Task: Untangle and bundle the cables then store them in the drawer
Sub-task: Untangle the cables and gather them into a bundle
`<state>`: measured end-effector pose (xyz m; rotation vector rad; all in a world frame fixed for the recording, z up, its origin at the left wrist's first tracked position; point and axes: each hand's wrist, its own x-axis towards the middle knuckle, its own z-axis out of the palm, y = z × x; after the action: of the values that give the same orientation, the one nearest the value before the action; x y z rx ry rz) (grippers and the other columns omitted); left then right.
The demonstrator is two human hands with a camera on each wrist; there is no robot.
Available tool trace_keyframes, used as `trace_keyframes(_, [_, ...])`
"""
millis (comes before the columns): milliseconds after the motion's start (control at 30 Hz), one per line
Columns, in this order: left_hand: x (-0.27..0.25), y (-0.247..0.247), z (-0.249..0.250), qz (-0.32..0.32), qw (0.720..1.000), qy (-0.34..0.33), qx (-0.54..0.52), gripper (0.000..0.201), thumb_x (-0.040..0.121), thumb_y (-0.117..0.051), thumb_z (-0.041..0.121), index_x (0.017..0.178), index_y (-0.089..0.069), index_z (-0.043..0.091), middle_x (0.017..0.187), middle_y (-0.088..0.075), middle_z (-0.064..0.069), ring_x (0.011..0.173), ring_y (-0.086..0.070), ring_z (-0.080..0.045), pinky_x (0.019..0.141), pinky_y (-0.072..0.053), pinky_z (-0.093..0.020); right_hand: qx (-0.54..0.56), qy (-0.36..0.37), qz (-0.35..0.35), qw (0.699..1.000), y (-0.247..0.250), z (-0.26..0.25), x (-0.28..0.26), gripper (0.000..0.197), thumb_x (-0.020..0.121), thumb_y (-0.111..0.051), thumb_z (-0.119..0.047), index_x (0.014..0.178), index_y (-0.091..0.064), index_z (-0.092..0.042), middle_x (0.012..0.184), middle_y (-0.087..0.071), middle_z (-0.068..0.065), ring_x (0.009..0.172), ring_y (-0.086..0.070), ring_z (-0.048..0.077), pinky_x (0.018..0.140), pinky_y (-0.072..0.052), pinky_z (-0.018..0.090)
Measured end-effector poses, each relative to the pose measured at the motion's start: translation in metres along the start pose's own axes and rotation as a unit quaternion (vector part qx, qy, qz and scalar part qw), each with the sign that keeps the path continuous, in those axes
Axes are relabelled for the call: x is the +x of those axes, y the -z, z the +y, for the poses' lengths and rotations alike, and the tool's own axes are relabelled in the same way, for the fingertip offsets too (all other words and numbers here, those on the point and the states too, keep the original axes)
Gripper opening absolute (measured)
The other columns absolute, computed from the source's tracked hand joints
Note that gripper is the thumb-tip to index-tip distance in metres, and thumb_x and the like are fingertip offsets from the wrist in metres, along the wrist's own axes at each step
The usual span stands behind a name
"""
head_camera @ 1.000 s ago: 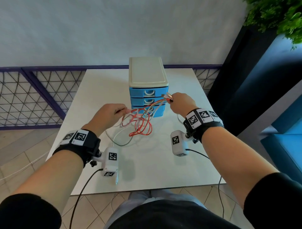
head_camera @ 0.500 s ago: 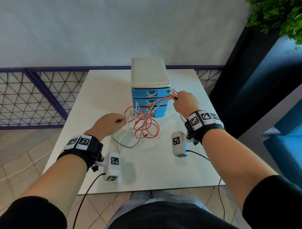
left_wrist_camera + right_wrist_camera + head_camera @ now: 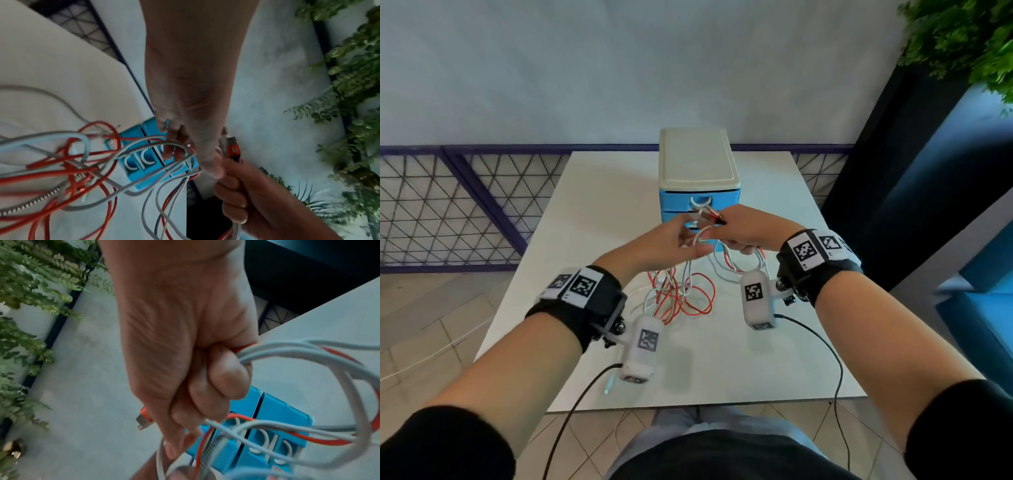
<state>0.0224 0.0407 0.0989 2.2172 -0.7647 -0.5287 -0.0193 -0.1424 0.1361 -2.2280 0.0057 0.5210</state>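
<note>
A tangle of red, white and braided cables [image 3: 681, 294] hangs from both hands down to the white table [image 3: 599, 212]. My right hand [image 3: 722, 233] grips several strands in a fist, and the red USB plugs [image 3: 709, 217] stick out above its thumb. In the right wrist view the right hand [image 3: 197, 386] is curled round the cables [image 3: 287, 356]. My left hand [image 3: 693, 241] meets it and holds cable loops; in the left wrist view a braided cable [image 3: 152, 145] runs across its fingers [image 3: 170, 146]. The blue drawer unit [image 3: 698, 178] stands just behind, all drawers closed.
The drawer unit has a cream top and sits mid-table at the back. A purple mesh railing [image 3: 448, 212] runs behind the table, with a dark partition and plant [image 3: 962, 41] to the right. Black camera leads [image 3: 825, 346] trail off the table's near edge.
My left hand has moved up and right with its cables until it meets the right hand in front of the drawers. The loops have lifted and now hang beneath both hands.
</note>
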Motion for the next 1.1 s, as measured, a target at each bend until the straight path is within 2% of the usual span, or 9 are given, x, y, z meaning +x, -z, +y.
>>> trace_keyframes(100, [0.004,-0.004,-0.011,0.007,0.999,-0.005,0.04,0.021,0.095,-0.05,0.037,0.111,-0.048,0.023,0.084,-0.058,-0.004,0.073,-0.054,-0.016,0.067,-0.041,-0.03,0.136,0.007,0.007,0.991,0.012,0.0,-0.008,0.008,0.093,-0.059,-0.017,0.088,-0.052,-0.015,0.046,-0.029,-0.009,0.038,-0.022,0.007,0.04,-0.018,0.022])
trace_keyframes(300, [-0.007,0.01,-0.064,-0.025,0.989,0.078,0.124,0.019,0.1,-0.038,0.027,0.085,-0.048,0.025,0.086,-0.059,-0.007,0.074,-0.053,-0.02,0.066,-0.041,-0.031,0.446,0.012,0.117,0.887,0.041,0.013,-0.016,0.029,0.102,-0.038,-0.036,0.085,-0.051,-0.017,0.053,-0.029,-0.01,0.039,-0.023,0.003,0.034,-0.017,0.014])
trace_keyframes(367, [-0.003,0.012,-0.065,-0.042,0.979,0.088,0.179,0.016,0.094,-0.043,0.029,0.108,-0.05,0.031,0.114,-0.06,-0.01,0.1,-0.057,-0.023,0.086,-0.047,-0.037,0.477,0.02,0.116,0.871,0.039,0.009,-0.013,0.03,0.103,-0.036,-0.036,0.081,-0.046,-0.019,0.054,-0.03,-0.009,0.04,-0.023,0.003,0.033,-0.02,0.014])
trace_keyframes(467, [-0.003,0.005,-0.022,-0.023,0.978,-0.006,0.207,0.06,0.09,-0.045,0.021,0.147,-0.026,0.022,0.152,-0.027,0.0,0.141,-0.022,-0.02,0.118,-0.011,-0.047,0.465,0.029,0.095,0.88,0.024,-0.007,-0.007,0.031,0.104,-0.034,-0.035,0.078,-0.043,-0.02,0.054,-0.027,-0.009,0.038,-0.021,0.003,0.032,-0.017,0.014])
trace_keyframes(600, [-0.011,-0.01,0.045,-0.074,0.996,-0.044,0.025,0.045,0.1,-0.034,0.034,0.144,-0.031,0.036,0.153,-0.025,0.011,0.144,-0.005,-0.012,0.117,0.007,-0.037,0.474,0.047,0.058,0.877,0.006,-0.026,0.0,0.032,0.104,-0.032,-0.035,0.077,-0.041,-0.02,0.051,-0.027,-0.01,0.036,-0.02,0.002,0.033,-0.014,0.015])
trace_keyframes(667, [-0.011,-0.021,0.052,-0.07,0.996,-0.049,-0.01,0.034,0.097,-0.04,0.048,0.127,-0.048,0.036,0.135,-0.051,0.006,0.13,-0.041,-0.016,0.112,-0.027,-0.039,0.498,0.061,0.065,0.863,0.004,-0.031,0.001,0.032,0.104,-0.034,-0.035,0.078,-0.041,-0.018,0.05,-0.028,-0.009,0.036,-0.021,0.003,0.033,-0.016,0.015])
trace_keyframes(733, [-0.011,-0.032,0.054,-0.009,0.995,-0.073,-0.061,0.024,0.097,-0.042,0.045,0.096,-0.051,0.023,0.09,-0.06,0.004,0.08,-0.056,-0.006,0.077,-0.046,-0.029,0.505,0.081,0.097,0.854,0.003,-0.034,0.002,0.032,0.103,-0.036,-0.036,0.079,-0.042,-0.016,0.052,-0.03,-0.007,0.038,-0.026,0.005,0.035,-0.023,0.017])
trace_keyframes(900, [-0.011,-0.044,0.048,0.039,0.987,-0.11,-0.107,0.024,0.101,-0.034,0.034,0.079,-0.04,0.027,0.067,-0.042,0.004,0.056,-0.039,-0.009,0.055,-0.036,-0.021,0.53,0.135,0.141,0.825,-0.002,-0.03,0.002,0.036,0.101,-0.039,-0.04,0.077,-0.047,-0.014,0.06,-0.058,0.003,0.061,-0.065,0.02,0.066,-0.051,0.031])
trace_keyframes(1100, [-0.012,-0.034,0.043,-0.042,0.976,-0.067,-0.203,0.038,0.099,-0.037,0.04,0.075,-0.05,0.014,0.056,-0.038,0.002,0.046,-0.043,-0.008,0.05,-0.039,-0.016,0.629,0.133,0.117,0.757,0.002,-0.019,0.002,0.04,0.101,-0.035,-0.045,0.07,-0.037,-0.019,0.048,-0.029,-0.008,0.034,-0.024,0.003,0.027,-0.021,0.015])
